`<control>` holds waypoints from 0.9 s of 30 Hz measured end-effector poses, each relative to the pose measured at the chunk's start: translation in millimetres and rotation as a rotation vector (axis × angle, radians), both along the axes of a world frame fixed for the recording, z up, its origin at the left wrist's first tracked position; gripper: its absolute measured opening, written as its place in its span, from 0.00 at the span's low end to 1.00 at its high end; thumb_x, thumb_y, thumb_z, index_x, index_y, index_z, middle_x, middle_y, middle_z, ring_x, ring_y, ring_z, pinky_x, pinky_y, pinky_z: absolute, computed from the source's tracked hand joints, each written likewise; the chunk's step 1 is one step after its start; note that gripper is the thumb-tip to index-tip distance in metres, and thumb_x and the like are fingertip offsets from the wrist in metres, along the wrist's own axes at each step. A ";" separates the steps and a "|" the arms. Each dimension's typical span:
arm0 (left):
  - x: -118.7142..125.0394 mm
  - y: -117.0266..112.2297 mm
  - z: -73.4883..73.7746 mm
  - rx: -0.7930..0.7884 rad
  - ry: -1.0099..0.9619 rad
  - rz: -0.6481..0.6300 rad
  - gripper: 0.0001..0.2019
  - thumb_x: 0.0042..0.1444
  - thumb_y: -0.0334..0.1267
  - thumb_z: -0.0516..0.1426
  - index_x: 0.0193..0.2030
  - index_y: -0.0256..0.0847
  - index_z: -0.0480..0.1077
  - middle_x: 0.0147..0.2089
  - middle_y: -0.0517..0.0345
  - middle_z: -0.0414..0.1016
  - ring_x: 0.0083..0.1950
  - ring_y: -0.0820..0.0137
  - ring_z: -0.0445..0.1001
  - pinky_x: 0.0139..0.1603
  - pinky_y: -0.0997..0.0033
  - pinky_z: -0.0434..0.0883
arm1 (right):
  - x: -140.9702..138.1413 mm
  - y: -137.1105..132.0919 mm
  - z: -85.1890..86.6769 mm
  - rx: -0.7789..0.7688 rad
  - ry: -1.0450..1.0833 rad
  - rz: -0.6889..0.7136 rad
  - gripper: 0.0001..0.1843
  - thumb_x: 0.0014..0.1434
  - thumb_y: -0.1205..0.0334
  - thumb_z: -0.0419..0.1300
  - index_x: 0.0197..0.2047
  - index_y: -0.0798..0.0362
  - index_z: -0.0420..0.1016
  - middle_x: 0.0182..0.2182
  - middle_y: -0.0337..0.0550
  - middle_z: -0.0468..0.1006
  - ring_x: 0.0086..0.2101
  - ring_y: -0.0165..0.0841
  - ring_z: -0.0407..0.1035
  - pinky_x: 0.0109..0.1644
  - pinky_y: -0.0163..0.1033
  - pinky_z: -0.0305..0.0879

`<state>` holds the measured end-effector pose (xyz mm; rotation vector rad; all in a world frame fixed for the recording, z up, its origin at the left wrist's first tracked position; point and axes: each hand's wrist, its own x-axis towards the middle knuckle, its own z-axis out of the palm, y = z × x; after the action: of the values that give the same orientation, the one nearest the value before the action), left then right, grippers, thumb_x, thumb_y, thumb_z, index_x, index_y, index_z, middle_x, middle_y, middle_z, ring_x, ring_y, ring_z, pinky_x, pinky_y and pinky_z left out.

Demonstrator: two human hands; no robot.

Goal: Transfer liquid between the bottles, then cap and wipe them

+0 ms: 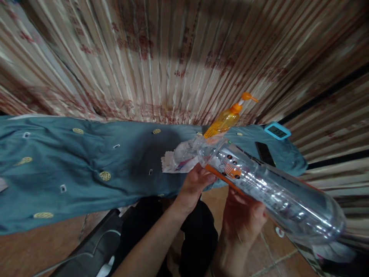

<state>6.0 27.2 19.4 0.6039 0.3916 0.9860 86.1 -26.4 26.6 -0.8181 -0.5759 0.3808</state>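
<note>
A large clear plastic bottle (276, 188) lies slantwise across both hands above the table edge, its narrower end to the left and its broad base to the right. It carries a cartoon print and an orange strip. My left hand (197, 182) has its fingers closed on the underside near the narrow end. My right hand (245, 209) grips the bottle from below at its middle, most of its fingers hidden behind it. Just left of the narrow end, a crumpled clear plastic piece (183, 152) rests on a white paper (167, 163); whether it touches the bottle I cannot tell.
An orange pump bottle (223, 121) stands behind the held bottle. Farther right are a dark phone-like slab (263, 153) and a blue-framed digital display (277, 131). A teal patterned cloth (72, 154) covers the table. Pleated curtains (161, 61) hang behind it. A grey case (98, 238) with a cable is below left.
</note>
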 end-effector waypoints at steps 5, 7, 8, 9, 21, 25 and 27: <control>-5.8 -1.7 -5.6 -0.029 0.075 0.120 0.24 0.48 0.50 0.65 0.50 0.42 0.72 0.49 0.52 0.77 0.52 0.62 0.75 0.55 0.61 0.70 | 1.2 0.5 1.3 -0.006 0.024 0.020 0.32 0.45 0.48 0.73 0.52 0.50 0.76 0.49 0.44 0.72 0.50 0.36 0.69 0.60 0.49 0.63; -13.2 -2.5 -9.8 -0.006 0.139 0.200 0.21 0.48 0.50 0.65 0.46 0.41 0.73 0.43 0.54 0.78 0.45 0.66 0.76 0.50 0.65 0.72 | 1.1 1.8 4.3 -0.017 -0.001 0.025 0.34 0.45 0.47 0.73 0.53 0.51 0.75 0.52 0.45 0.70 0.54 0.39 0.66 0.63 0.53 0.59; -18.0 -2.3 -11.5 0.024 0.190 0.251 0.19 0.48 0.48 0.65 0.44 0.40 0.73 0.38 0.56 0.77 0.41 0.69 0.76 0.47 0.68 0.72 | 1.0 2.5 5.7 -0.019 -0.003 0.021 0.33 0.45 0.47 0.73 0.53 0.51 0.75 0.51 0.45 0.70 0.54 0.39 0.66 0.63 0.53 0.59; -23.4 -1.5 -12.8 0.059 0.258 0.325 0.17 0.48 0.46 0.66 0.41 0.40 0.73 0.35 0.59 0.76 0.37 0.72 0.75 0.45 0.70 0.72 | 1.1 3.1 6.9 -0.020 0.004 0.015 0.33 0.45 0.47 0.73 0.52 0.51 0.75 0.51 0.44 0.71 0.53 0.39 0.67 0.62 0.52 0.60; -33.9 66.5 -25.7 0.605 0.872 0.582 0.38 0.40 0.37 0.69 0.59 0.43 0.61 0.63 0.45 0.66 0.64 0.55 0.65 0.65 0.51 0.62 | 13.2 12.4 8.1 0.004 0.188 0.017 0.28 0.39 0.49 0.75 0.44 0.48 0.79 0.41 0.39 0.74 0.45 0.35 0.71 0.47 0.43 0.73; -28.4 73.7 -34.3 0.618 0.854 0.561 0.36 0.41 0.36 0.69 0.58 0.40 0.61 0.60 0.45 0.69 0.61 0.56 0.69 0.63 0.53 0.65 | 19.5 18.4 8.1 -0.076 0.291 -0.002 0.29 0.34 0.47 0.77 0.40 0.49 0.80 0.41 0.42 0.75 0.41 0.38 0.73 0.38 0.41 0.75; -29.8 73.7 -38.0 0.610 0.856 0.581 0.37 0.40 0.38 0.69 0.58 0.40 0.61 0.60 0.45 0.70 0.60 0.57 0.70 0.62 0.54 0.65 | 22.6 19.9 7.8 -0.101 0.309 -0.001 0.30 0.31 0.47 0.77 0.39 0.49 0.80 0.40 0.43 0.75 0.38 0.38 0.73 0.35 0.41 0.75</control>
<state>-23.8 100.9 -18.5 1.5355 1.0809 1.3811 108.7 -6.5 34.4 -0.8363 -0.2704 0.5278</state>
